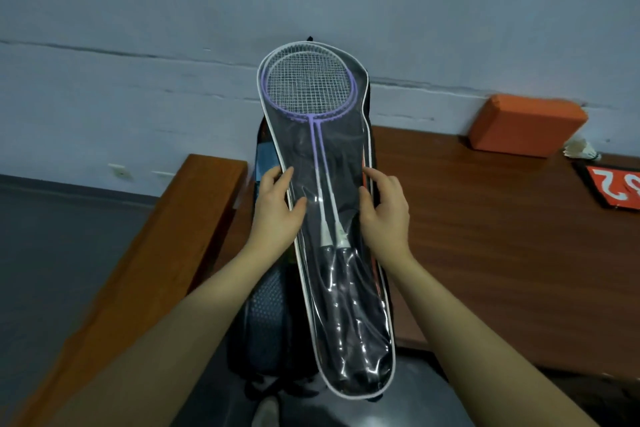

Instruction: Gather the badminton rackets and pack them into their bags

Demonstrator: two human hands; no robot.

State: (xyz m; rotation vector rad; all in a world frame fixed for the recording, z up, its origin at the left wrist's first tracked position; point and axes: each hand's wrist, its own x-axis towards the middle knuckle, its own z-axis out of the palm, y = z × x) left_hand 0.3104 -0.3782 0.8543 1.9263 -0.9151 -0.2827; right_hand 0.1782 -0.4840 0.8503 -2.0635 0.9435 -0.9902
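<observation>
Two purple-and-white badminton rackets [313,104] with black grips lie inside a clear plastic racket cover [349,340] edged in white piping. The cover leans head-up over a larger dark racket bag [266,322] that stands against the wall. My left hand [278,208] grips the cover's left edge at mid-length, thumb on its front. My right hand [386,206] holds the right edge at the same height, fingers curled over the piping. The rackets' shafts run between my two hands.
A wooden bench [485,253] runs to the right, another wooden bench [166,243] to the left. An orange foam block [526,125] sits at the wall, white shuttlecocks [581,151] beside it, and a red number card [616,185] at the far right.
</observation>
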